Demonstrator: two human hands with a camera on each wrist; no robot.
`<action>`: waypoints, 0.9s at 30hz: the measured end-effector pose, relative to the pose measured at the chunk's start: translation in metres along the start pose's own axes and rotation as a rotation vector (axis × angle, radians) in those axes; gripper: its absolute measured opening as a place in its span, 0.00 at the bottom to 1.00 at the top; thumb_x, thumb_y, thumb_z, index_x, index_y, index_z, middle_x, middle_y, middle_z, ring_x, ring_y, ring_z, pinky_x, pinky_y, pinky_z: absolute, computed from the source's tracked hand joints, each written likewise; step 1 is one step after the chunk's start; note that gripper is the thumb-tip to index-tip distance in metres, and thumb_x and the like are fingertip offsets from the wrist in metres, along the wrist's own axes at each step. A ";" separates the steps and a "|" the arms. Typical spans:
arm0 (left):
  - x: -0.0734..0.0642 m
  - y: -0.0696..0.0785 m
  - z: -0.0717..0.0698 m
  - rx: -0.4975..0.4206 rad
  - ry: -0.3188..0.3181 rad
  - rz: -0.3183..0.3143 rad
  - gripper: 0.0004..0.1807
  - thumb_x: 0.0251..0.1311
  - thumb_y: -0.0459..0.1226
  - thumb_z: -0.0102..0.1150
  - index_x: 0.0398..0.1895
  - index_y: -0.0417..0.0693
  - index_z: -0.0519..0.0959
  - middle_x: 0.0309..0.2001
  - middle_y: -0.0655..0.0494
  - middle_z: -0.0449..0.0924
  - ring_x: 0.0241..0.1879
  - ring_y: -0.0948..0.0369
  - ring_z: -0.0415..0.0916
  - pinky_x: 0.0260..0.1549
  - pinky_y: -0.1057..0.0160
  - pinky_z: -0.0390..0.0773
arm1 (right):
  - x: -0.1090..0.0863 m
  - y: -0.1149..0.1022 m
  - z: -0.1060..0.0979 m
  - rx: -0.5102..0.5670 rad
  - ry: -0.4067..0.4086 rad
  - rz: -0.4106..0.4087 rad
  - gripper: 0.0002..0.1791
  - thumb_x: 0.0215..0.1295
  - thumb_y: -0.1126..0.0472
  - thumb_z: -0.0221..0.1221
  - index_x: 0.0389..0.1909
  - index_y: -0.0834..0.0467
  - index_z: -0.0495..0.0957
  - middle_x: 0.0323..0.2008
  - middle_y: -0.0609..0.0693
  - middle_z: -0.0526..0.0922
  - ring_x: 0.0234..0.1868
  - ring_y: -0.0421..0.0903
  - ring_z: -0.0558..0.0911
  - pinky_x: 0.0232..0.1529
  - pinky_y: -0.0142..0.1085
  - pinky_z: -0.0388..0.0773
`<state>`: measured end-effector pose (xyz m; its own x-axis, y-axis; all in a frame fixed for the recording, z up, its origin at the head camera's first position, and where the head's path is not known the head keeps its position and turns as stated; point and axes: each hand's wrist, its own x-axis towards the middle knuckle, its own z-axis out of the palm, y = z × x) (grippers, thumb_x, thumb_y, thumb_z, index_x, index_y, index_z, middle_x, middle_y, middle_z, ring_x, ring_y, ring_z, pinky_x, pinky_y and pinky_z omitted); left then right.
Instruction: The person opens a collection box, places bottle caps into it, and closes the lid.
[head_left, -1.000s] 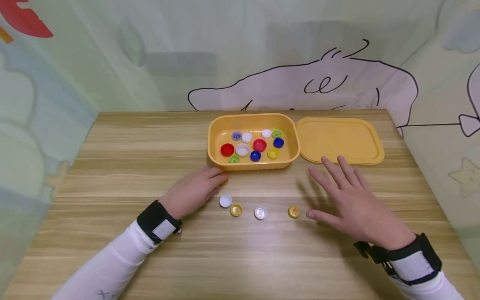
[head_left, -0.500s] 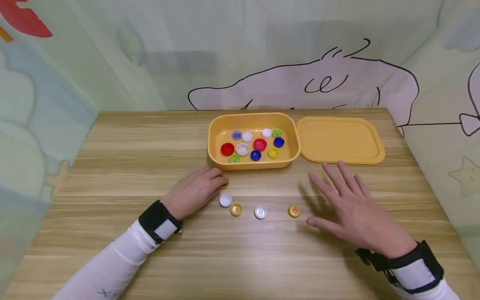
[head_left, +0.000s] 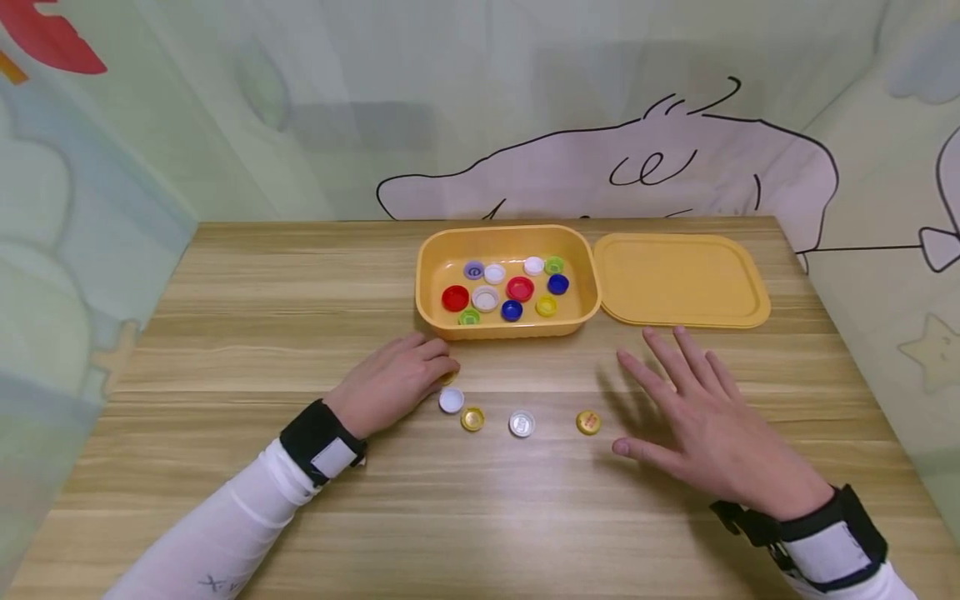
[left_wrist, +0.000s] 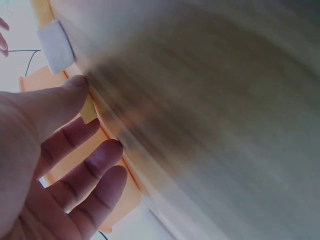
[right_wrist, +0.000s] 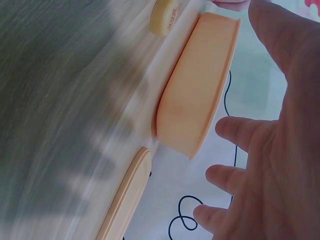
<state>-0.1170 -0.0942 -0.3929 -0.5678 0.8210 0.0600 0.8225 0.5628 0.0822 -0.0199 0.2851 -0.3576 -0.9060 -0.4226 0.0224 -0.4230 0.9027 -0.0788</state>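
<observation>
Left hand (head_left: 392, 379): thumb and finger pinching round yellow plastic cap (left_wrist: 88, 110) | cap: at its fingertips, just short of near left corner of rectangular yellow plastic box (head_left: 517, 332) | right hand (head_left: 708, 429): fingers spread, holding nothing, farther from cap

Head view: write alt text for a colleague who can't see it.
A left hand pinches a yellow cap on a wooden table, beside a yellow tray of colored caps. Four more caps lie in front of the tray; the right hand is spread, holding nothing, near a flat yellow lid.
</observation>
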 end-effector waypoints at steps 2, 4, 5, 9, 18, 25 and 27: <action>-0.001 0.000 -0.001 -0.009 0.003 -0.015 0.13 0.63 0.41 0.57 0.50 0.51 0.78 0.44 0.59 0.74 0.44 0.62 0.66 0.49 0.60 0.73 | -0.001 0.000 0.000 -0.002 -0.005 0.005 0.52 0.52 0.24 0.51 0.74 0.45 0.47 0.73 0.51 0.35 0.69 0.54 0.31 0.65 0.63 0.37; -0.004 0.001 -0.005 -0.016 0.001 -0.040 0.13 0.62 0.41 0.58 0.49 0.51 0.78 0.43 0.60 0.74 0.44 0.63 0.66 0.48 0.61 0.73 | -0.001 0.000 0.000 0.000 -0.005 0.007 0.52 0.52 0.24 0.51 0.74 0.44 0.47 0.73 0.51 0.35 0.69 0.54 0.31 0.65 0.63 0.37; -0.006 0.001 -0.007 -0.019 0.001 -0.054 0.13 0.62 0.41 0.59 0.49 0.51 0.78 0.43 0.60 0.74 0.43 0.64 0.66 0.48 0.61 0.74 | -0.001 0.001 0.001 0.002 -0.004 0.008 0.52 0.52 0.24 0.51 0.74 0.44 0.47 0.73 0.52 0.36 0.69 0.54 0.31 0.65 0.63 0.37; -0.013 0.002 -0.025 -0.064 0.005 -0.100 0.17 0.59 0.40 0.62 0.51 0.49 0.76 0.44 0.59 0.73 0.43 0.64 0.67 0.47 0.60 0.75 | -0.002 0.002 0.001 0.010 0.005 0.007 0.53 0.52 0.24 0.52 0.74 0.44 0.47 0.73 0.53 0.38 0.69 0.54 0.31 0.64 0.64 0.36; -0.007 -0.010 -0.071 -0.090 0.116 -0.117 0.23 0.55 0.39 0.65 0.54 0.47 0.74 0.44 0.58 0.70 0.42 0.64 0.63 0.45 0.60 0.74 | -0.002 0.002 0.002 0.009 0.011 0.000 0.53 0.51 0.23 0.51 0.74 0.44 0.47 0.73 0.53 0.38 0.69 0.55 0.31 0.64 0.64 0.36; 0.026 -0.027 -0.089 -0.005 0.163 -0.134 0.21 0.55 0.39 0.66 0.52 0.45 0.74 0.42 0.55 0.70 0.38 0.61 0.64 0.41 0.59 0.75 | -0.003 0.001 0.001 0.007 0.011 0.001 0.53 0.51 0.24 0.51 0.74 0.44 0.46 0.73 0.53 0.37 0.69 0.55 0.31 0.65 0.63 0.35; 0.037 -0.033 -0.091 0.014 0.154 -0.152 0.20 0.56 0.39 0.64 0.52 0.45 0.74 0.42 0.54 0.71 0.38 0.60 0.65 0.41 0.59 0.75 | -0.004 0.001 0.001 0.006 0.010 0.003 0.53 0.51 0.24 0.52 0.74 0.44 0.46 0.73 0.52 0.36 0.69 0.55 0.31 0.65 0.62 0.35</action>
<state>-0.1684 -0.0910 -0.3030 -0.6827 0.7031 0.1991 0.7270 0.6809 0.0883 -0.0167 0.2873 -0.3583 -0.9074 -0.4190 0.0323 -0.4202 0.9035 -0.0847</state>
